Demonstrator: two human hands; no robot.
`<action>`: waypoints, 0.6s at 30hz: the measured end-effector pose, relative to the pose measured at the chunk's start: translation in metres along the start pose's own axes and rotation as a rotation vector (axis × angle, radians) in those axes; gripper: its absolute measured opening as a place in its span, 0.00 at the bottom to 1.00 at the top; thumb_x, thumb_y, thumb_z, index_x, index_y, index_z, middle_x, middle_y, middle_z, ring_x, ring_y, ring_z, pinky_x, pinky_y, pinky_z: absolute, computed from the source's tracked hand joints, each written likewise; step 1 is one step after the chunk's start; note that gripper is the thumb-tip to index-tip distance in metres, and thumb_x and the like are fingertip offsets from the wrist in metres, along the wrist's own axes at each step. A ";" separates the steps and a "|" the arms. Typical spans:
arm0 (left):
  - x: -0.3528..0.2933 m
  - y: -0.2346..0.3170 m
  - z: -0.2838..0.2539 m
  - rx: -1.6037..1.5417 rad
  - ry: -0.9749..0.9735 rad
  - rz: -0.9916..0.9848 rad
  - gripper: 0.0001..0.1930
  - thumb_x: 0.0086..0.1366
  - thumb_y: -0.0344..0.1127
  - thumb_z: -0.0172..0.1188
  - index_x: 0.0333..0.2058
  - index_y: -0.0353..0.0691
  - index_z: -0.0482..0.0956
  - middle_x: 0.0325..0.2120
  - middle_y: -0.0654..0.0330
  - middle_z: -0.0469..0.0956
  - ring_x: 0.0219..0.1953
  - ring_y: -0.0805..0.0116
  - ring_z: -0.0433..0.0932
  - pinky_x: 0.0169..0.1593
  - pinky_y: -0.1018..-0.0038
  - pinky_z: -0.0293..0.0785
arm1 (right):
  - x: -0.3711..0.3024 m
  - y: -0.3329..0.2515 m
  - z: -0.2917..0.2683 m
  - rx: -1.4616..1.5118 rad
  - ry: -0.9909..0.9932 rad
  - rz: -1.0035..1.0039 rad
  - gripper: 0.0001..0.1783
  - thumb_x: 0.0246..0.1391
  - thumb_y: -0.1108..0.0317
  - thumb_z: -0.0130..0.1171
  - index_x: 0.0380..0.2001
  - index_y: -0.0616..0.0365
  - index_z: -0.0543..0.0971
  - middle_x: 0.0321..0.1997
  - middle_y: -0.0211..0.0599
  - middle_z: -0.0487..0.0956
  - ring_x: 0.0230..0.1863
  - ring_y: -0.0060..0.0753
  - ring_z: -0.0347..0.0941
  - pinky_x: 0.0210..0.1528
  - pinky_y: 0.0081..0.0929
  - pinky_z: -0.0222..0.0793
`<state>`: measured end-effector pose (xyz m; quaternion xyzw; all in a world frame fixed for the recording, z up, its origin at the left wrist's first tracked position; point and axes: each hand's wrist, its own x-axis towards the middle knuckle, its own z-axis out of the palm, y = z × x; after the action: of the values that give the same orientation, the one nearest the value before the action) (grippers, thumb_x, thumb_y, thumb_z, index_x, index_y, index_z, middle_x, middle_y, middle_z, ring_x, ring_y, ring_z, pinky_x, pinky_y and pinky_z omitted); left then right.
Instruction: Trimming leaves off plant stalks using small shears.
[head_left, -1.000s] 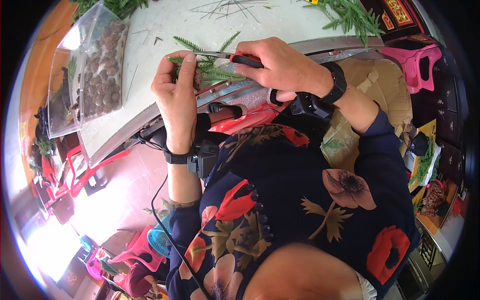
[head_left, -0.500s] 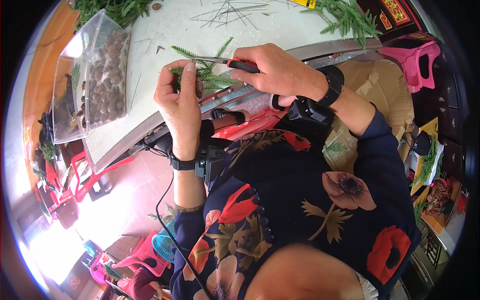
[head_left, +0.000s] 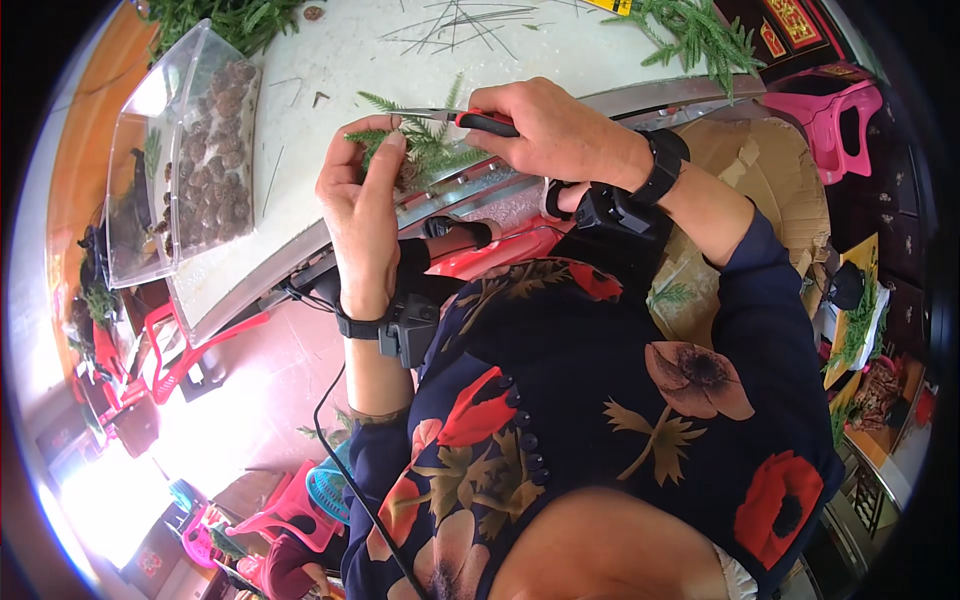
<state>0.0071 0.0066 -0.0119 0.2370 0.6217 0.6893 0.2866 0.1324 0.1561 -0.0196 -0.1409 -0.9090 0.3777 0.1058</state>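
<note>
Over the table's near edge, my left hand (head_left: 365, 195) pinches a green artificial pine sprig (head_left: 432, 150) between thumb and fingers. A brown pine cone partly shows beneath the needles, beside my thumb. My right hand (head_left: 545, 125) is closed round red-and-black-handled pliers (head_left: 487, 123). Their long thin jaws reach left across the sprig to my left thumb and fingertips. Whether the jaws grip a wire there is too small to tell.
A clear plastic box (head_left: 180, 225) of pine cones stands on the white table (head_left: 330, 65) at left. Thin dark wires (head_left: 455, 25) lie scattered at the far side. Green sprigs (head_left: 690, 35) are heaped at far right. A cardboard box (head_left: 765, 180) and a pink stool (head_left: 840, 125) are at right.
My left hand has shifted slightly right with the sprig, which has turned a little. The pliers remain in my right hand, their jaws still at my left fingertips.
</note>
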 end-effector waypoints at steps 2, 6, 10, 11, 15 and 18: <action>0.002 -0.002 -0.004 -0.050 -0.008 -0.048 0.07 0.62 0.26 0.55 0.39 0.34 0.76 0.25 0.65 0.74 0.25 0.81 0.68 0.30 0.84 0.67 | 0.001 -0.002 -0.004 -0.098 0.022 -0.016 0.11 0.50 0.67 0.59 0.33 0.63 0.76 0.26 0.50 0.77 0.29 0.54 0.72 0.31 0.39 0.67; 0.009 -0.009 -0.012 -0.258 -0.087 -0.206 0.09 0.63 0.27 0.54 0.41 0.31 0.75 0.25 0.64 0.74 0.25 0.79 0.69 0.29 0.82 0.66 | 0.006 0.004 -0.010 -0.351 0.115 -0.105 0.10 0.46 0.69 0.60 0.33 0.61 0.75 0.26 0.45 0.76 0.30 0.51 0.73 0.31 0.39 0.68; 0.011 -0.008 -0.014 -0.398 -0.219 -0.335 0.11 0.64 0.29 0.53 0.43 0.29 0.73 0.25 0.62 0.73 0.24 0.77 0.69 0.27 0.81 0.65 | 0.006 0.005 -0.016 -0.557 0.211 -0.200 0.13 0.42 0.71 0.61 0.34 0.58 0.75 0.25 0.40 0.73 0.29 0.48 0.73 0.31 0.39 0.69; 0.012 -0.010 -0.013 -0.377 -0.216 -0.328 0.11 0.64 0.29 0.53 0.43 0.29 0.73 0.25 0.62 0.73 0.24 0.77 0.69 0.26 0.81 0.64 | 0.007 0.004 -0.017 -0.608 0.237 -0.228 0.14 0.40 0.71 0.61 0.35 0.58 0.74 0.25 0.38 0.72 0.28 0.47 0.73 0.32 0.39 0.70; 0.017 -0.018 -0.007 -0.340 -0.197 -0.326 0.12 0.64 0.29 0.53 0.43 0.28 0.72 0.25 0.62 0.72 0.24 0.77 0.68 0.26 0.81 0.63 | 0.011 -0.007 -0.013 -1.027 0.439 -0.362 0.14 0.38 0.71 0.60 0.33 0.58 0.74 0.24 0.38 0.70 0.29 0.45 0.73 0.32 0.38 0.69; 0.017 -0.022 -0.006 -0.349 -0.164 -0.341 0.11 0.64 0.29 0.53 0.43 0.28 0.72 0.25 0.63 0.72 0.24 0.77 0.67 0.27 0.81 0.64 | 0.014 -0.039 -0.031 -1.284 0.442 -0.517 0.12 0.48 0.64 0.57 0.26 0.64 0.74 0.16 0.38 0.65 0.21 0.37 0.64 0.28 0.35 0.62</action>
<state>-0.0069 0.0157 -0.0352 0.1308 0.4989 0.7064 0.4848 0.1215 0.1552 0.0310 -0.0291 -0.9131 -0.3047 0.2693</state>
